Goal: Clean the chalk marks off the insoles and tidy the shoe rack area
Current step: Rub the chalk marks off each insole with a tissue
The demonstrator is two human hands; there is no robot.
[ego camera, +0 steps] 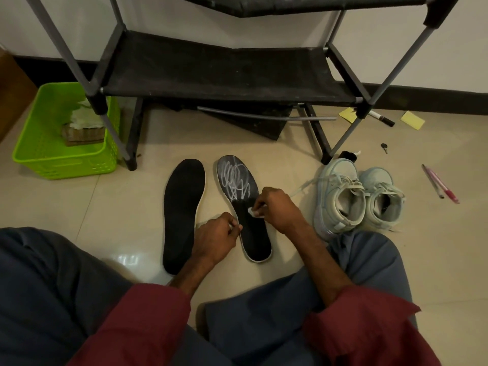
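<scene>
Two flat, foot-shaped black insoles with thin white rims lie side by side on the glossy beige tile floor, in front of the shoe rack [224, 72], which has grey metal tubes and dusty black fabric shelves. The clean insole [183, 215] on the left is matte and unmarked. The chalked insole [237, 180] on the right has a white scribble over the toe half; the heel half is dark. The right hand [280, 210] has its fingers curled tight, pinching a small white wad [252, 212] and pressing it onto the insole's middle, just below the scribble. The left hand [215, 237] also has curled fingers and pinches the same insole's left rim. Pale blue lace-up sneakers [356, 199] stand to the right, near the insoles. A green slotted plastic basket [52, 154] holding cloths sits to the left of the rack. Pink pens [441, 184] and yellow sticky notes [412, 120] are scattered on the floor at far right.
</scene>
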